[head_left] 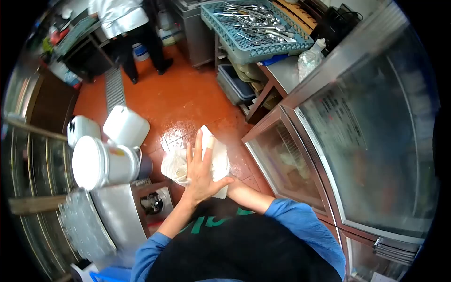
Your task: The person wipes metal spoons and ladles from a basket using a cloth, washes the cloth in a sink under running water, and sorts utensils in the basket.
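Observation:
A pale ribbed cloth is spread in front of my body, above the red floor. On top of it lies my left hand, palm down, with its fingers stretched out and pointing away from me. My right forearm comes in from the right and passes to the underside of the cloth. The fingers of my right hand are hidden beneath the cloth and behind my left hand.
A blue rack of cutlery stands on a counter ahead. Glass-door fridges line the right. White containers and a bucket are at left, near a metal cabinet. A person stands at the far left.

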Motion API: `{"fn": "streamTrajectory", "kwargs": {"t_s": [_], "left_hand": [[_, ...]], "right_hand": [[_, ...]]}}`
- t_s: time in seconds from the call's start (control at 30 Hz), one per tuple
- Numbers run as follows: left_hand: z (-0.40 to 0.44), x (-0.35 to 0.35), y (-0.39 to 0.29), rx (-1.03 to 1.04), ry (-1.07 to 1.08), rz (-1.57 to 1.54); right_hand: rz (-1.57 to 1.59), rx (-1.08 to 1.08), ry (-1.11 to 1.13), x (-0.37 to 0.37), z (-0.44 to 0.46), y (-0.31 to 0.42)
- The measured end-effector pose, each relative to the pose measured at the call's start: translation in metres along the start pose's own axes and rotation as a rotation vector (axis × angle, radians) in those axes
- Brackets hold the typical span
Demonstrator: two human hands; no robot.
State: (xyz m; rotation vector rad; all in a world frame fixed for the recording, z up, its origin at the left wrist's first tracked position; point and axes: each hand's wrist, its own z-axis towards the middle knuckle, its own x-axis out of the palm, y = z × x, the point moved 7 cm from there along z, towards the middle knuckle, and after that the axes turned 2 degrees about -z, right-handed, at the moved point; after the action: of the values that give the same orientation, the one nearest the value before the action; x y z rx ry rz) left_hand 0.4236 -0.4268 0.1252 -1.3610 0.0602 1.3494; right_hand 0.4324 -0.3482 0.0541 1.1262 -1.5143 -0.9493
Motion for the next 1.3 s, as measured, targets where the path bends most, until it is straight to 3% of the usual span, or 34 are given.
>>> {"fn": "streamTrajectory", "kwargs": {"t_s": [0.03, 0.1, 0.17, 0.23, 0.37, 0.47, 0.53, 0.57, 0.63, 0.67, 0.73, 0.77, 0.8, 0.83, 0.9, 0.97, 1.03, 1.1, 1.2, 1.23, 1.3], "left_hand": [[0.020, 0.006, 0.011, 0.013, 0.023, -0.018], [0.061, -0.003, 0.034, -0.013, -0.049, -0.445], [0.104, -0.007, 0.045, 0.097, -0.010, -0.369], [0.119, 0.049, 0.068, -0.096, 0.276, -0.597], [0.198, 0.000, 0.036, 0.212, 0.363, -0.505], [0.243, 0.021, 0.085, 0.109, 0.365, -0.446], [0.294, 0.017, 0.103, 0.165, 0.190, -0.430], [0.319, 0.015, 0.108, 0.167, 0.153, -0.457], [0.361, 0.029, 0.122, 0.231, 0.147, -0.349], [0.383, 0.029, 0.124, 0.244, 0.121, -0.290], [0.419, 0.027, 0.137, 0.291, 0.077, -0.264], [0.436, 0.028, 0.146, 0.276, 0.082, -0.253], [0.453, 0.030, 0.156, 0.261, 0.088, -0.241], [0.469, 0.032, 0.162, 0.239, 0.119, -0.209], [0.492, 0.044, 0.175, 0.189, 0.195, -0.230], [0.517, 0.061, 0.182, 0.220, 0.246, -0.254], [0.540, 0.076, 0.188, 0.211, 0.313, -0.309], [0.562, 0.087, 0.190, 0.218, 0.412, -0.348], [0.590, 0.090, 0.199, 0.340, 0.406, -0.426], [0.599, 0.089, 0.204, 0.348, 0.430, -0.432], [0.614, 0.094, 0.210, 0.306, 0.564, -0.456]], "right_hand": [[0.034, -0.002, -0.038, -0.009, 0.019, 0.004], [0.129, -0.010, -0.141, -0.026, 0.054, 0.013], [0.236, -0.052, -0.272, -0.044, 0.086, 0.031], [0.343, -0.130, -0.417, -0.071, 0.112, 0.059], [0.494, -0.420, -0.741, -0.167, 0.140, 0.141], [0.502, -0.689, -0.954, -0.262, 0.135, 0.206], [0.438, -0.829, -1.085, -0.324, 0.129, 0.245], [0.380, -0.789, -1.173, -0.348, 0.131, 0.257], [0.181, -0.681, -1.747, -0.429, 0.118, 0.253], [0.028, -0.710, -1.785, -0.434, 0.137, 0.257], [-0.170, -0.433, -1.724, -0.461, 0.193, 0.237], [-0.211, -0.142, -1.600, -0.482, 0.225, 0.209], [-1.119, 0.274, -1.195, -0.470, 0.275, 0.217], [-1.364, 0.438, -1.382, -0.440, 0.290, 0.200], [-1.238, 0.546, -1.209, -0.434, 0.321, 0.142], [-1.484, 0.702, -1.098, -0.405, 0.349, 0.118], [-1.482, 0.598, -1.184, -0.414, 0.357, 0.111], [-1.404, 0.638, -1.227, -0.418, 0.353, 0.110], [-1.592, 0.398, -1.249, -0.424, 0.353, 0.102], [-1.539, 0.526, -1.181, -0.433, 0.350, 0.109], [-1.507, 0.342, -1.255, -0.437, 0.345, 0.135]]}}
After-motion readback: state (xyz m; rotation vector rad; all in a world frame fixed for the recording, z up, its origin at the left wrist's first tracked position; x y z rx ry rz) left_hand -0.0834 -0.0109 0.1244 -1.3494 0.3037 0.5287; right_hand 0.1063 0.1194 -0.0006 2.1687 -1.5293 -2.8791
